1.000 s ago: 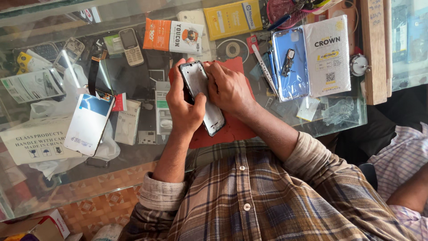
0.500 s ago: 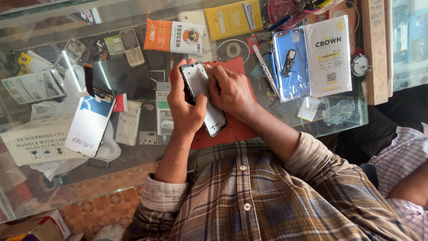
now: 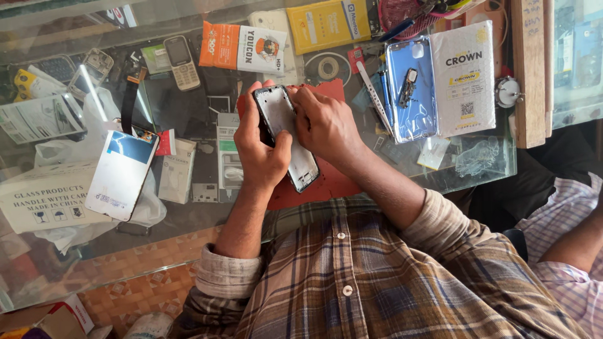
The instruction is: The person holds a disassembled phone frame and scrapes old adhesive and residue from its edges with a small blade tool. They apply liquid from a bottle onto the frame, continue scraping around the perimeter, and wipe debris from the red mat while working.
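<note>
Left hand (image 3: 260,154) is wrapped around a slim rectangular phone frame with a pale, matte inside (image 3: 286,135), right hand (image 3: 323,122) pinching its top edge, over a red mat (image 3: 326,185) on the glass counter (image 3: 477,169). A glossy blue back cover (image 3: 411,88) lies just right, a white screen panel (image 3: 122,176) well left.

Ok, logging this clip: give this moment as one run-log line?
left hand: grips phone frame | right hand: fingers press frame's top edge | under: red mat on glass counter

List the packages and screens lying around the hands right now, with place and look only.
Orange and white packet: flat, above the hands on the glass counter.
Yellow packet: flat, top centre.
White printed packet: upright rectangle, right, beside a blue phone cover.
White phone screen panel: left, tilted, blue top corner.
White cardboard box: far left.
</note>
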`<state>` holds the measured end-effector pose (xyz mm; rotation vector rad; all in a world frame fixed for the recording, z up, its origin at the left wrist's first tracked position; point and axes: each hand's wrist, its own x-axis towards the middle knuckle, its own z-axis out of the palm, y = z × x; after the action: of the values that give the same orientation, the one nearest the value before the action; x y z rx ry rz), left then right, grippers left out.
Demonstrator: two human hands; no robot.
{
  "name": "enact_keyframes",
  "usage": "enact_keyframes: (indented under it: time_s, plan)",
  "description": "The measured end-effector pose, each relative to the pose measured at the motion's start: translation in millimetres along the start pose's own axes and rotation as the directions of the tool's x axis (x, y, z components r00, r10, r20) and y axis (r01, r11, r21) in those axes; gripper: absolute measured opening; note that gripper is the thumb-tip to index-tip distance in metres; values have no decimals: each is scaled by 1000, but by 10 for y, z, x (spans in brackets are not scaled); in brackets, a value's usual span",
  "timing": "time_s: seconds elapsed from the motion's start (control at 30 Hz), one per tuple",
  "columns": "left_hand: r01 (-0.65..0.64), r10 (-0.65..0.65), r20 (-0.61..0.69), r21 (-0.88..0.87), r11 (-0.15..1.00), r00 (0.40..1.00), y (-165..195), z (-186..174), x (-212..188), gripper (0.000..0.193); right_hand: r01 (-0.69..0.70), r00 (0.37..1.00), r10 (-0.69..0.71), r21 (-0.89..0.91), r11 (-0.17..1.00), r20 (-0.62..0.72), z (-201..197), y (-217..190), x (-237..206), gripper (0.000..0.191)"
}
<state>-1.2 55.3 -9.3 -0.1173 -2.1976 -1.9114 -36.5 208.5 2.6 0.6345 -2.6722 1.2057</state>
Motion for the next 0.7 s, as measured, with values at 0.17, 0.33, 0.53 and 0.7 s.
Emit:
enact_keyframes:
  time_s: [0.17,0.33,0.53,0.7]
  plan:
    - [17,-17,5,10,1000,1000,17,11,-40,74,-87,993,89,-25,996,82,-32,-17,-43,15]
    - [-29,29,7,77,997,1000,9,21,-32,75,-45,999,44,26,999,27,-7,9,-21,16]
    - [-5,5,11,21,1000,1000,-73,35,-53,76,-40,998,38,44,998,40,-41,17,-125,7]
    - [-112,112,4,82,990,994,-62,64,-43,69,-61,998,59,71,996,35,-64,16,-175,8]
